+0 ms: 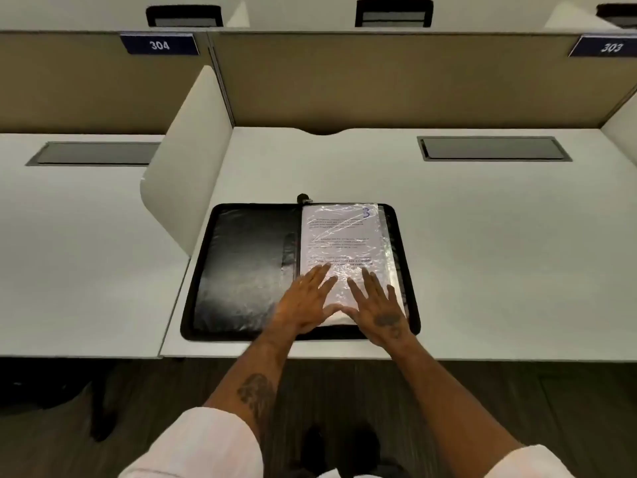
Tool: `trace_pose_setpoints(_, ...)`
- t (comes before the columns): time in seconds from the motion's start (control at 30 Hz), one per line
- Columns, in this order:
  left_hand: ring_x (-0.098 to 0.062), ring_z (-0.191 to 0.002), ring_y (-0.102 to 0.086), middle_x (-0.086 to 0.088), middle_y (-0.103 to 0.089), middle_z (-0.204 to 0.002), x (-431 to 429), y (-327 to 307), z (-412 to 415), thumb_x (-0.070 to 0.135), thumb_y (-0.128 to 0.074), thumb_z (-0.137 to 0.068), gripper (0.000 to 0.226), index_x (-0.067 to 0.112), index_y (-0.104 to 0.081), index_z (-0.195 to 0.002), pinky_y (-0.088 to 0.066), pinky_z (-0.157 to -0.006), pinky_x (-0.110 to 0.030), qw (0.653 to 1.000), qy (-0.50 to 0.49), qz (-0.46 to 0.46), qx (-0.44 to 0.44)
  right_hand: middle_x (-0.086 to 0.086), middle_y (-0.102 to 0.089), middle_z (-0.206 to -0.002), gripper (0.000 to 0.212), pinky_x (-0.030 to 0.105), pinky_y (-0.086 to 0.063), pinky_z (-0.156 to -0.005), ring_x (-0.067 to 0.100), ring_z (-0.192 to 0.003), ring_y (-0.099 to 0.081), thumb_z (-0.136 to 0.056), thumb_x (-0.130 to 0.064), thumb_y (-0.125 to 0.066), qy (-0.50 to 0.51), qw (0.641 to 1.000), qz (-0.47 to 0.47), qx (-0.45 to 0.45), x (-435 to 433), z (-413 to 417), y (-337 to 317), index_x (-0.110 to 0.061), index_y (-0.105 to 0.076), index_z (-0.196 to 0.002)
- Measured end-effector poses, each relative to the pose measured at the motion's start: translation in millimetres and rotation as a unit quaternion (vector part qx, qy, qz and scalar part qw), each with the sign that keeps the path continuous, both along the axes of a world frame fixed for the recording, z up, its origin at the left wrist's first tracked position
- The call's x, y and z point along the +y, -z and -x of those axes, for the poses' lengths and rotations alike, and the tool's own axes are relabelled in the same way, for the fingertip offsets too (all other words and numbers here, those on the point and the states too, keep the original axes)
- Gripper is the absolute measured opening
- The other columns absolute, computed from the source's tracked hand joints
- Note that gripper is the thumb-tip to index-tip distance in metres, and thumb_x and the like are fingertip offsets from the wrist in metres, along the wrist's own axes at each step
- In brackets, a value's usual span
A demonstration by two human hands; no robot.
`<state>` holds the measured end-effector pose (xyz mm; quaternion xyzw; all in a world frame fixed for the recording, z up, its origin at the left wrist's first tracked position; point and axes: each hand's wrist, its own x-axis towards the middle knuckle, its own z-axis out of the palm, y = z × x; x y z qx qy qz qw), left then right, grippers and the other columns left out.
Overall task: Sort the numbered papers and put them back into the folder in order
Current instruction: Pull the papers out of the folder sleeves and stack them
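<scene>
Squarely near the front edge of the white tabletop (482,236) lies a black folder (241,270), opened flat. Its left half shows only the dark inner cover. Its right half carries a stack of papers (341,236) in shiny clear sleeves, and the top sheet has printed text and a handwritten blue 3 (366,212) in its upper right corner.

Both hands rest palm down on the lower part of that top sheet. The left hand (303,305) sits at the sheet's lower left, near the spine, with its fingers (322,274) straight and spread, pointing up the page. The right hand (379,312) sits beside it at the lower right, its fingers (368,279) likewise straight and fanned apart. The two thumbs nearly meet between them. Neither hand pinches or curls round anything.

A white divider (189,160) stands to the left of the folder.
</scene>
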<state>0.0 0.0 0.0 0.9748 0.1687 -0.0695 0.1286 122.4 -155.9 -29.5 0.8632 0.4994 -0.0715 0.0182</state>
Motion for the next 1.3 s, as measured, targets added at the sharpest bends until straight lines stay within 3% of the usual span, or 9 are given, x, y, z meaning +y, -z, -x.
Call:
trace_pose_setpoints(0.13, -0.022, -0.150, -0.009, -0.004, -0.010, -0.164, -5, 15, 3, 0.059, -0.044, -0.096, 0.068, 0.022, -0.032, -0.151, -0.017, -0.119, -0.040, 0.999, 0.012, 0.010, 0.046, 0.014, -0.015, -0.160, 0.066, 0.056, -0.020, -0.114, 0.031, -0.147, -0.019, -0.099, -0.056, -0.029, 0.003, 0.999, 0.028, 0.038, -9, 1, 13, -0.015, -0.031, -0.150)
trace_pose_setpoints(0.27, -0.021, -0.147, -0.017, -0.003, -0.021, -0.161, -7, 27, 5, 0.061, -0.053, -0.090, 0.072, 0.024, -0.036, -0.150, -0.026, -0.117, -0.041, 0.998, -0.005, 0.032, 0.052, 0.021, -0.061, -0.127, 0.067, 0.063, -0.045, -0.089, 0.035, -0.115, -0.062, -0.062, -0.043, -0.088, 0.002, 0.999, 0.007, 0.042, -6, -4, 16, -0.009, -0.068, -0.117)
trace_pose_setpoints(0.4, -0.019, -0.144, -0.024, 0.000, -0.029, -0.158, -9, 28, 3, 0.057, -0.061, -0.087, 0.066, 0.026, -0.045, -0.144, -0.030, -0.115, -0.039, 0.998, -0.023, 0.057, 0.033, 0.016, -0.069, -0.106, 0.036, 0.060, -0.049, -0.086, 0.031, -0.096, -0.068, -0.070, -0.039, -0.075, -0.020, 0.997, -0.066, 0.016, -4, -10, 22, -0.012, -0.070, -0.093)
trace_pose_setpoints(0.53, -0.018, -0.141, -0.031, 0.001, -0.035, -0.156, -8, 30, 1, 0.055, -0.065, -0.085, 0.061, 0.024, -0.054, -0.137, -0.035, -0.111, -0.038, 0.996, -0.034, 0.084, 0.019, 0.004, -0.068, -0.083, 0.028, 0.052, -0.049, -0.089, 0.023, -0.077, -0.067, -0.060, -0.030, -0.090, -0.014, 0.996, -0.086, 0.007, 6, -13, 13, -0.017, -0.069, -0.074)
trace_pose_setpoints(0.7, -0.018, -0.133, -0.042, -0.001, -0.046, -0.147, -6, 22, 2, 0.049, -0.061, -0.091, 0.051, 0.018, -0.059, -0.131, -0.037, -0.107, -0.034, 0.994, -0.048, 0.101, 0.009, 0.001, -0.067, -0.078, 0.020, 0.049, -0.046, -0.093, 0.023, -0.077, -0.066, -0.072, -0.033, -0.083, -0.008, 0.993, -0.116, 0.020, 15, -21, 6, -0.019, -0.068, -0.076)
trace_pose_setpoints(0.87, -0.024, -0.109, -0.057, -0.007, -0.060, -0.120, -7, 18, 10, 0.029, -0.056, -0.093, 0.031, 0.011, -0.061, -0.119, -0.052, -0.085, -0.039, 0.997, -0.053, -0.048, 0.000, 0.000, -0.065, -0.070, 0.022, 0.049, -0.049, -0.089, 0.022, -0.066, -0.065, -0.068, -0.027, -0.087, -0.041, 0.986, -0.157, -0.020, 24, -23, -2, -0.020, -0.068, -0.075)
trace_pose_setpoints(1.03, -0.027, -0.095, -0.066, -0.011, -0.068, -0.109, -13, 14, 13, 0.018, -0.059, -0.090, 0.057, 0.008, -0.041, -0.143, -0.054, -0.076, -0.038, 0.990, -0.020, -0.130, 0.041, 0.006, -0.065, -0.081, 0.016, 0.036, -0.049, -0.075, 0.020, -0.075, -0.059, -0.088, -0.029, -0.068, -0.106, 0.944, -0.308, -0.048, 11, 0, -15, -0.013, -0.070, -0.085)
trace_pose_setpoints(1.13, -0.025, -0.089, -0.068, -0.009, -0.069, -0.105, -18, 14, 9, 0.019, -0.050, -0.097, 0.058, 0.007, -0.029, -0.149, -0.053, -0.073, -0.036, 0.989, -0.011, -0.138, 0.049, 0.002, -0.061, -0.071, 0.022, 0.030, -0.045, -0.061, 0.015, -0.065, -0.052, -0.092, -0.029, -0.062, -0.234, 0.925, -0.299, -0.002, -4, 30, -9, -0.014, -0.066, -0.078)
trace_pose_setpoints(1.3, -0.021, -0.046, -0.064, -0.003, -0.066, -0.064, -16, 11, 3, 0.027, -0.066, -0.091, 0.021, 0.010, -0.063, -0.102, -0.051, -0.043, -0.029, 0.983, 0.025, -0.175, 0.058, 0.010, -0.068, -0.107, 0.028, 0.037, -0.053, -0.088, 0.023, -0.100, -0.063, -0.094, -0.033, -0.057, -0.243, 0.948, -0.205, 0.025, -13, 50, 19, -0.009, -0.070, -0.104)
